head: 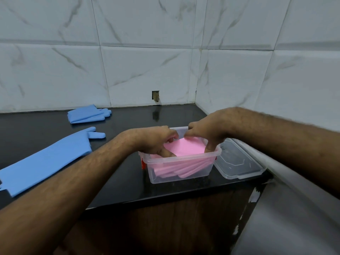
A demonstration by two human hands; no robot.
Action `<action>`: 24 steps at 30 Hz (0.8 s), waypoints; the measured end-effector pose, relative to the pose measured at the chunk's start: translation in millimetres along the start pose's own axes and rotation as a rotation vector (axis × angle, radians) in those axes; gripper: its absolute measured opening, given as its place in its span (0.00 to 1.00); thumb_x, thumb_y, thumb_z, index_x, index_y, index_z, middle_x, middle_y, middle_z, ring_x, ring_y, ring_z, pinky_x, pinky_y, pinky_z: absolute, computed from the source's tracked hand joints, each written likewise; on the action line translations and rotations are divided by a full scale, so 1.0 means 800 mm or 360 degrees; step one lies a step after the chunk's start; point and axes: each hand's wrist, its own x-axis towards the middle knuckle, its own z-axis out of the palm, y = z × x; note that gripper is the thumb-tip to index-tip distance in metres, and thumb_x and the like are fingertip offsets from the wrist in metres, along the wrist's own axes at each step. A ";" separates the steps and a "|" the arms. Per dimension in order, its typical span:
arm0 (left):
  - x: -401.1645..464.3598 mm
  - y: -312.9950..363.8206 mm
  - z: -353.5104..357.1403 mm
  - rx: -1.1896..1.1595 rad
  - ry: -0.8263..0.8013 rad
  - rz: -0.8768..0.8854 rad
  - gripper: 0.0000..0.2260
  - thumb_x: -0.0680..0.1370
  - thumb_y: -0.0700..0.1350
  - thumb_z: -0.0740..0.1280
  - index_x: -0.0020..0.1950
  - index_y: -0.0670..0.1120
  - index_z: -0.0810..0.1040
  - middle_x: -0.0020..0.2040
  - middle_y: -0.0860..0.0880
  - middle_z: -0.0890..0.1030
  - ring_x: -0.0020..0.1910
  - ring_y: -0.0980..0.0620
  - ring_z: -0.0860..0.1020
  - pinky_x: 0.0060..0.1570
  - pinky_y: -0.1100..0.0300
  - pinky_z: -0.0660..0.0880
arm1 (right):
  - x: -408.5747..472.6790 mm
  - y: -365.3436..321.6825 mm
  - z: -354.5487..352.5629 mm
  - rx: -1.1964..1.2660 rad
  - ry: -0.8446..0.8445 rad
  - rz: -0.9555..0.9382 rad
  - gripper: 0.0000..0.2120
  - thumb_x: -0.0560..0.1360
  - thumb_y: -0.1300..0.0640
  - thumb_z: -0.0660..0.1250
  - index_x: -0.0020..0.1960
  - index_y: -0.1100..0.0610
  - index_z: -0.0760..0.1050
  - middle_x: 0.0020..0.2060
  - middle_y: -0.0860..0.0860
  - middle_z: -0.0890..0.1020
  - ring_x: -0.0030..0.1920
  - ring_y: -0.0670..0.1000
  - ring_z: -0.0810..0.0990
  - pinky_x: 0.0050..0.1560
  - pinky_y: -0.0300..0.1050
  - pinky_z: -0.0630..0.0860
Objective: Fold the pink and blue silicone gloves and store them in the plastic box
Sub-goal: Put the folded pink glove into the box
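Observation:
A clear plastic box (184, 159) stands on the black counter, with folded pink gloves (185, 147) inside it. My left hand (152, 138) reaches into the box's left side, fingers curled on the top pink glove's edge. My right hand (207, 129) holds the same glove at its right side, thumb down inside the box. One blue glove (47, 155) lies flat and unfolded at the left. A second blue glove (88, 114) lies folded near the back wall.
The box's clear lid (237, 162) lies on the counter just right of the box, close to the right wall. The counter's front edge (165, 196) runs right below the box. Tiled walls close the back and right side.

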 end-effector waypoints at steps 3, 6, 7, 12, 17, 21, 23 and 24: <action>-0.007 -0.003 -0.007 -0.0296 0.0106 0.0057 0.29 0.73 0.58 0.77 0.71 0.51 0.75 0.61 0.56 0.77 0.58 0.57 0.76 0.56 0.65 0.74 | 0.005 -0.008 0.006 -0.0214 0.0025 0.0080 0.38 0.76 0.45 0.73 0.80 0.50 0.59 0.71 0.53 0.68 0.66 0.55 0.75 0.66 0.55 0.75; -0.005 -0.001 -0.006 -0.0331 0.0017 0.0050 0.24 0.75 0.54 0.76 0.69 0.49 0.77 0.56 0.56 0.79 0.53 0.57 0.78 0.50 0.67 0.73 | 0.008 -0.012 0.017 -0.0323 0.0049 0.0131 0.35 0.78 0.48 0.71 0.79 0.51 0.59 0.70 0.54 0.70 0.69 0.55 0.72 0.73 0.59 0.67; -0.002 0.000 -0.006 -0.0277 -0.0036 0.0036 0.24 0.77 0.52 0.75 0.70 0.48 0.77 0.57 0.55 0.79 0.53 0.57 0.78 0.51 0.66 0.73 | 0.007 -0.012 0.020 -0.0314 0.0057 0.0143 0.34 0.78 0.51 0.71 0.79 0.52 0.58 0.70 0.54 0.70 0.70 0.55 0.71 0.74 0.59 0.65; 0.012 0.009 -0.009 -0.0055 -0.0285 -0.0085 0.29 0.76 0.51 0.76 0.74 0.46 0.71 0.64 0.51 0.77 0.61 0.50 0.77 0.65 0.55 0.75 | 0.008 -0.016 0.029 -0.0272 0.0112 0.0213 0.36 0.78 0.60 0.70 0.79 0.51 0.56 0.72 0.55 0.69 0.72 0.56 0.69 0.74 0.59 0.60; 0.020 0.027 -0.007 0.0298 -0.0394 -0.0131 0.33 0.76 0.54 0.76 0.76 0.45 0.68 0.67 0.47 0.75 0.64 0.47 0.76 0.70 0.50 0.73 | 0.012 -0.024 0.032 -0.0268 0.0198 0.0207 0.38 0.77 0.60 0.71 0.80 0.50 0.55 0.70 0.56 0.72 0.70 0.57 0.71 0.73 0.59 0.61; 0.022 0.041 -0.004 0.0515 -0.0407 -0.0203 0.35 0.77 0.51 0.75 0.79 0.45 0.63 0.71 0.44 0.72 0.67 0.44 0.75 0.69 0.49 0.73 | 0.009 -0.015 0.029 -0.0090 0.0279 0.0082 0.31 0.78 0.50 0.70 0.77 0.47 0.60 0.65 0.53 0.74 0.67 0.56 0.75 0.67 0.56 0.65; 0.025 0.047 0.001 0.0587 -0.0392 -0.0254 0.36 0.80 0.41 0.70 0.83 0.44 0.55 0.78 0.43 0.66 0.73 0.42 0.71 0.73 0.47 0.71 | 0.005 -0.011 0.025 -0.0053 0.0263 0.0035 0.31 0.78 0.45 0.70 0.76 0.48 0.63 0.65 0.52 0.75 0.65 0.54 0.76 0.67 0.55 0.66; 0.025 0.049 0.002 0.0632 -0.0396 -0.0271 0.36 0.80 0.38 0.69 0.83 0.43 0.53 0.80 0.43 0.63 0.75 0.42 0.69 0.74 0.46 0.70 | 0.003 -0.010 0.025 -0.0052 0.0245 0.0023 0.30 0.77 0.45 0.70 0.76 0.49 0.65 0.65 0.52 0.76 0.64 0.54 0.76 0.68 0.55 0.69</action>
